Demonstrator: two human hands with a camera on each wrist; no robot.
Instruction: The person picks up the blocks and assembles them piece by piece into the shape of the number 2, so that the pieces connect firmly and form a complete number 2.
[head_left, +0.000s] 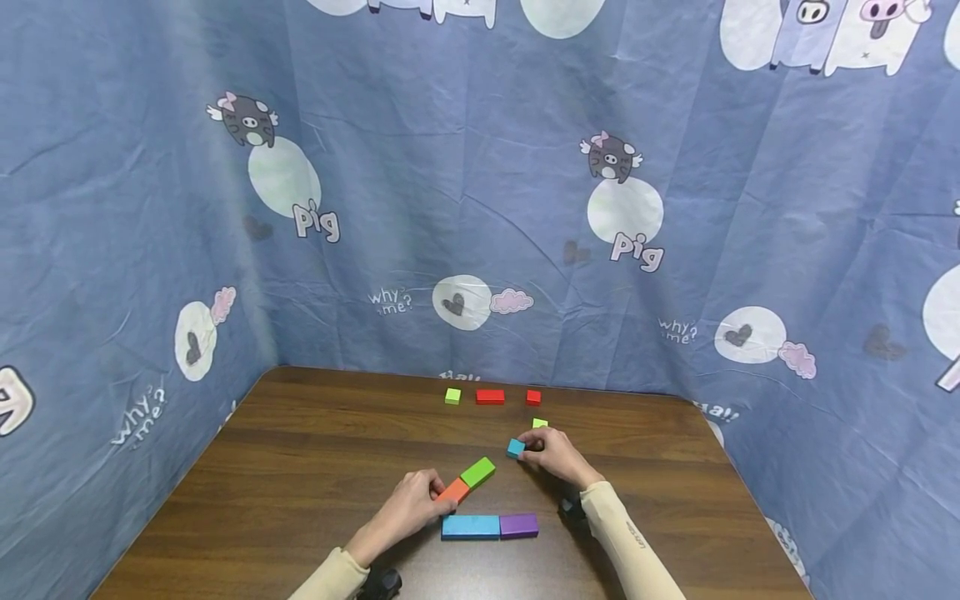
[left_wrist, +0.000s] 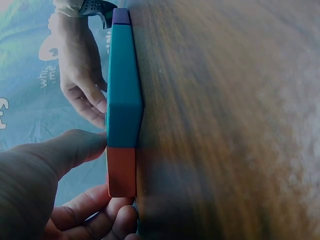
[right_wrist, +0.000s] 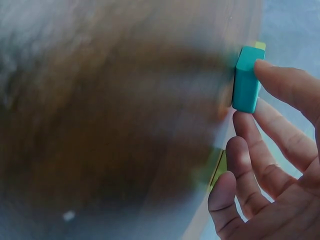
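My left hand (head_left: 408, 506) grips an orange block (head_left: 453, 491) on the table, thumb on one side and fingers at its far end in the left wrist view. A green block (head_left: 477, 472) lies end to end with the orange one, slanting away to the right. Between the thumb and fingers of my right hand (head_left: 557, 456) is a small blue block (right_wrist: 247, 80), pinched at its edges. Just in front of my left hand, a long blue block (head_left: 470, 527) and a purple block (head_left: 519, 526) lie in a straight row.
Behind my right hand sits a small lime block (head_left: 540, 423). Along the back of the wooden table (head_left: 337, 433) stand another lime block (head_left: 453, 397), a long red block (head_left: 490, 397) and a small red block (head_left: 533, 397). A blue patterned curtain (head_left: 450, 208) hangs behind.
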